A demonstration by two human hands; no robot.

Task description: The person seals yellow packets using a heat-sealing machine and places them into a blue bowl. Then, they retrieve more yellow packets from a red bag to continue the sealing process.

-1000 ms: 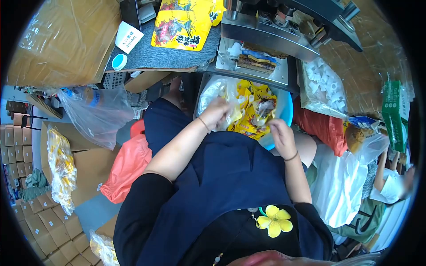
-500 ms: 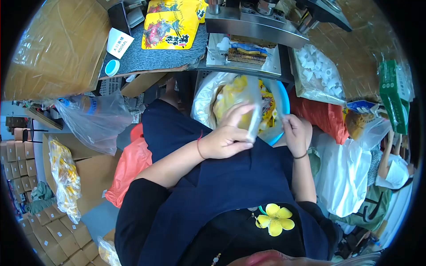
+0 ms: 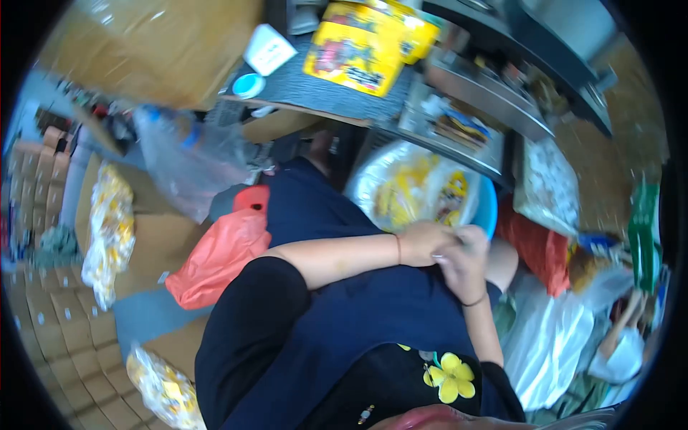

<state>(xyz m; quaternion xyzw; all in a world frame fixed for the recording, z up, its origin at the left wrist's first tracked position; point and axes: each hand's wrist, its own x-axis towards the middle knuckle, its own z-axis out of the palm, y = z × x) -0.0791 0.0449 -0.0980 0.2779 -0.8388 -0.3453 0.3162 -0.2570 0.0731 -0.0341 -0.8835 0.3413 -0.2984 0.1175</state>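
Note:
My left hand (image 3: 425, 244) reaches across my lap to the near edge of a blue basin (image 3: 487, 208). It meets my right hand (image 3: 464, 264) there, and both are smeared by motion. The fingers of each look closed and pressed together; anything between them is hidden. Just beyond my hands, the basin is lined with a clear plastic bag (image 3: 367, 183). Yellow printed packets (image 3: 451, 195) lie inside it.
Above the basin stands a metal press machine (image 3: 487, 93). Yellow pouches (image 3: 355, 50) and a round blue-green lid (image 3: 249, 85) lie on the bench. A bag of white plastic pieces (image 3: 548, 183) is at right. A red bag (image 3: 226, 258) sits left of my lap.
My hands, apart over the basin before with the left at a translucent plastic edge, have come together at its near rim. The whole view has tilted and shifted.

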